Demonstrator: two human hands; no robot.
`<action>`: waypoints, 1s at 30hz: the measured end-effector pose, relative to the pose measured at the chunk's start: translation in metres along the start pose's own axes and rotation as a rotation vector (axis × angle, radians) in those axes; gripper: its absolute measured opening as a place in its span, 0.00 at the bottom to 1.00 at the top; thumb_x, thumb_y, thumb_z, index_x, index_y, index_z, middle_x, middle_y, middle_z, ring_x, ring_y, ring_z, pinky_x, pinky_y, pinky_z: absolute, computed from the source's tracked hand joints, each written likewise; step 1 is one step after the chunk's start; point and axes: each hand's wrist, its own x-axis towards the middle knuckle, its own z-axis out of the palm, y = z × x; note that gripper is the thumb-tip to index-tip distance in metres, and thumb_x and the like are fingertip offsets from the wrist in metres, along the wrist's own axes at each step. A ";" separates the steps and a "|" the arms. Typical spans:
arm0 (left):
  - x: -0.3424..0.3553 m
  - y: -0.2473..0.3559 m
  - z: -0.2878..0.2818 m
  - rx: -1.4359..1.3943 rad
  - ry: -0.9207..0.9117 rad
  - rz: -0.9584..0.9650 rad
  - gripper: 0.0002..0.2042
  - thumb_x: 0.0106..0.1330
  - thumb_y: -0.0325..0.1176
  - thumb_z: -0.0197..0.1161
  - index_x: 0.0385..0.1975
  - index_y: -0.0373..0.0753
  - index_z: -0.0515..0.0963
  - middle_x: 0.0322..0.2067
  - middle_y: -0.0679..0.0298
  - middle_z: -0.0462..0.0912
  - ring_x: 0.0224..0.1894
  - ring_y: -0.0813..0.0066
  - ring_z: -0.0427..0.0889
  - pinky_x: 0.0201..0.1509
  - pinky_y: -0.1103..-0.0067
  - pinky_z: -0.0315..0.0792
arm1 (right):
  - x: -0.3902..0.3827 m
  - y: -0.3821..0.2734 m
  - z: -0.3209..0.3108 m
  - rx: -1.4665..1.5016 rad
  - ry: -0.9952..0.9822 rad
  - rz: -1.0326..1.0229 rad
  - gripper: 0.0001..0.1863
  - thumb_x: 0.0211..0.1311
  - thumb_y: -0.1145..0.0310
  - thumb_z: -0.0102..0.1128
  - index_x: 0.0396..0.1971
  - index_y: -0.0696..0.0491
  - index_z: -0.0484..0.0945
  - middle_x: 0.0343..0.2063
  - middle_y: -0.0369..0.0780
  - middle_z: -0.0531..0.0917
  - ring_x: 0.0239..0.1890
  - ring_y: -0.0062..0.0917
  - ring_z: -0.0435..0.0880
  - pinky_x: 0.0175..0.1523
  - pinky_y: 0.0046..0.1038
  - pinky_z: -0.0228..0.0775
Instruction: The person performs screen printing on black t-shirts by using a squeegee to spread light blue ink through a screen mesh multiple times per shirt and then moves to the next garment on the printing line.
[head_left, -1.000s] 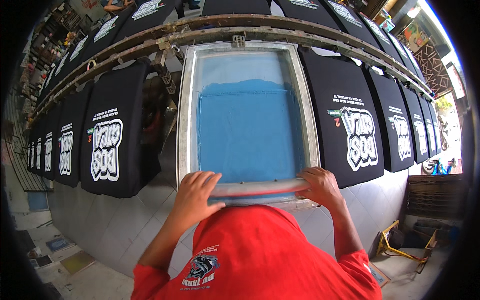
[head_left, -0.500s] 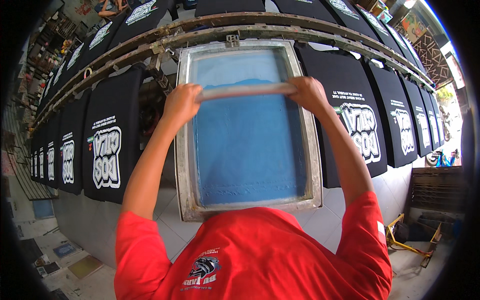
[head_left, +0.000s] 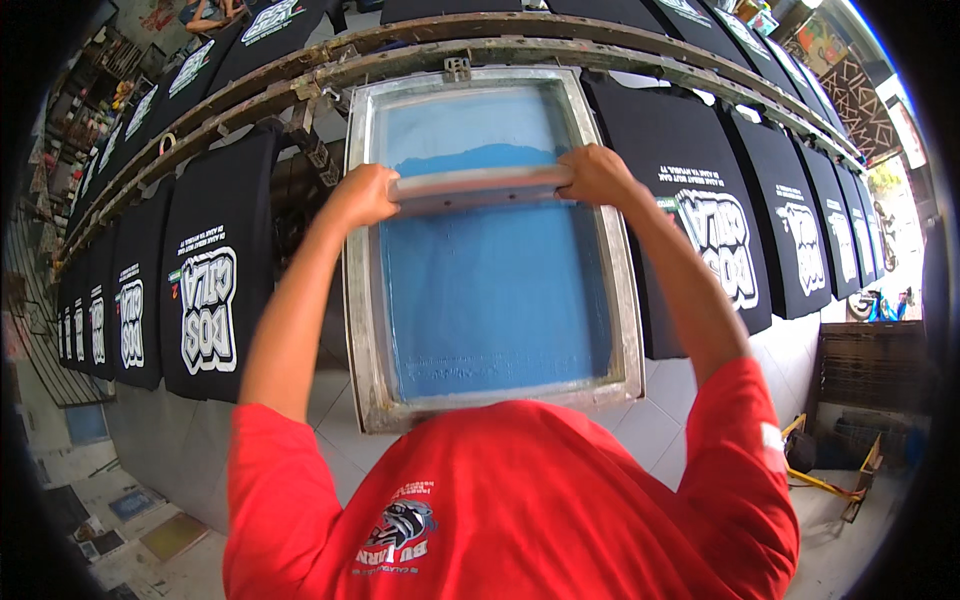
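Observation:
A long squeegee (head_left: pixel 480 188) lies crosswise over the far part of a screen-printing frame (head_left: pixel 358 330). My left hand (head_left: pixel 366 195) is closed round its left end, and my right hand (head_left: pixel 590 174) grips the right end. The squeegee is tilted so that its broad side faces up, with small dark spots along it. Below and beyond it spreads the blue mesh (head_left: pixel 490 300), darker blue over most of its area and paler at the far end. Whether the squeegee's blade touches the mesh is hidden.
Black T-shirts with white lettering lie on boards on either side, one shirt (head_left: pixel 215 270) at left and another (head_left: pixel 690 220) at right. Beyond the frame runs a long rail (head_left: pixel 400 58) with a metal hinge clamp (head_left: pixel 457 68). More shirts line the far side.
The squeegee has tipped, showing more of its broad side, and sits slightly nearer me over the frame. More darker blue shows beyond it. Both hands keep their grip.

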 end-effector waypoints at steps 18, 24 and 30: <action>-0.208 0.114 0.058 -0.070 -0.033 -0.044 0.13 0.48 0.29 0.71 0.32 0.30 0.79 0.34 0.46 0.81 0.38 0.44 0.80 0.43 0.62 0.74 | -0.216 -0.108 0.009 0.066 -0.088 0.169 0.12 0.41 0.64 0.72 0.27 0.53 0.83 0.25 0.43 0.84 0.32 0.40 0.84 0.38 0.37 0.76; -0.224 0.115 0.088 0.110 0.265 0.032 0.15 0.45 0.24 0.68 0.36 0.35 0.79 0.36 0.55 0.81 0.42 0.54 0.80 0.45 0.64 0.75 | -0.236 -0.109 0.035 0.050 0.231 0.101 0.11 0.45 0.68 0.67 0.31 0.51 0.81 0.30 0.40 0.84 0.35 0.38 0.84 0.40 0.38 0.77; -0.239 0.124 0.087 0.131 0.423 0.043 0.17 0.43 0.22 0.65 0.38 0.37 0.80 0.36 0.57 0.81 0.42 0.56 0.79 0.46 0.65 0.75 | -0.252 -0.120 0.032 -0.037 0.353 0.090 0.12 0.43 0.73 0.65 0.32 0.50 0.80 0.28 0.38 0.82 0.34 0.34 0.84 0.39 0.35 0.77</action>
